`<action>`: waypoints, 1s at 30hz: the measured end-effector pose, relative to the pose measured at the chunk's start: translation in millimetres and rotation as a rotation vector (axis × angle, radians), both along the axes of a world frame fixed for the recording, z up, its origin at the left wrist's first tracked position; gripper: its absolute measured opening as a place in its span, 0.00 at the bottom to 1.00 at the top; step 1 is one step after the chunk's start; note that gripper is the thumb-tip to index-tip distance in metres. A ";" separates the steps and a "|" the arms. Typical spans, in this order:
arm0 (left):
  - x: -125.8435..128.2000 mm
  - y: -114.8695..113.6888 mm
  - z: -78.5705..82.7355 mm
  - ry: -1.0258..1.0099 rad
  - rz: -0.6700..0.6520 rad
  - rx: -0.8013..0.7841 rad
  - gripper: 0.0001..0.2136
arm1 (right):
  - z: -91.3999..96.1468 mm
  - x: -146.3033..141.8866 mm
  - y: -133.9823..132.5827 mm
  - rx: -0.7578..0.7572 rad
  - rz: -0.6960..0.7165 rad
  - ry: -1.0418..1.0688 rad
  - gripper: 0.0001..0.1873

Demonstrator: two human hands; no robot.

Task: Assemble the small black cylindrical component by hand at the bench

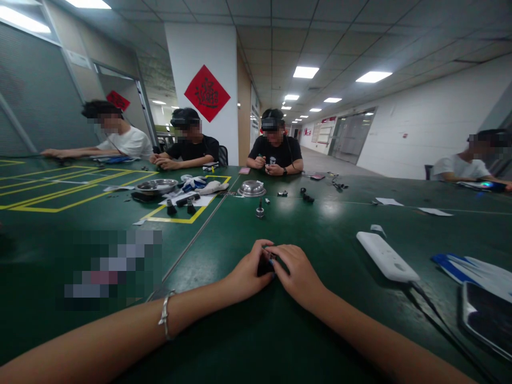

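Note:
My left hand and my right hand meet low over the green table, fingers curled towards each other. Between the fingertips is a small dark piece, mostly hidden by them, so its kind cannot be made out. Both hands appear closed around it, thumbs on the near side. Beyond them stands a small shiny metal part with a dark stem. Farther back an upturned metal bowl rests on the table.
To the right lie a white power strip with a cable, blue-and-white gloves and a phone. Left of centre are a metal dish, more gloves and black cone-shaped parts. Several people sit around the table.

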State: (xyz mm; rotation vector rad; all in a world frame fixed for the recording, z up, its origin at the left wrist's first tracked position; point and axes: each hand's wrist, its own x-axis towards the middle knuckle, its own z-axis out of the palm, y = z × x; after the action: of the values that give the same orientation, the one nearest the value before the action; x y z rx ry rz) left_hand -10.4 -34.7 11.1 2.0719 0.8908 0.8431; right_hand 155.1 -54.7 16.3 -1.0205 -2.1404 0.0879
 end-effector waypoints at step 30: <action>-5.1 10.2 2.9 0.002 0.020 -0.082 0.32 | 4.4 -1.8 -4.8 -0.154 0.003 0.106 0.13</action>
State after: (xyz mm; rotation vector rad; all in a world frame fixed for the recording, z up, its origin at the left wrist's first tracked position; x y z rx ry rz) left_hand -15.4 -24.5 14.0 1.9966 0.9332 0.8018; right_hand 153.3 -59.4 20.8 -1.0758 -2.0639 0.3061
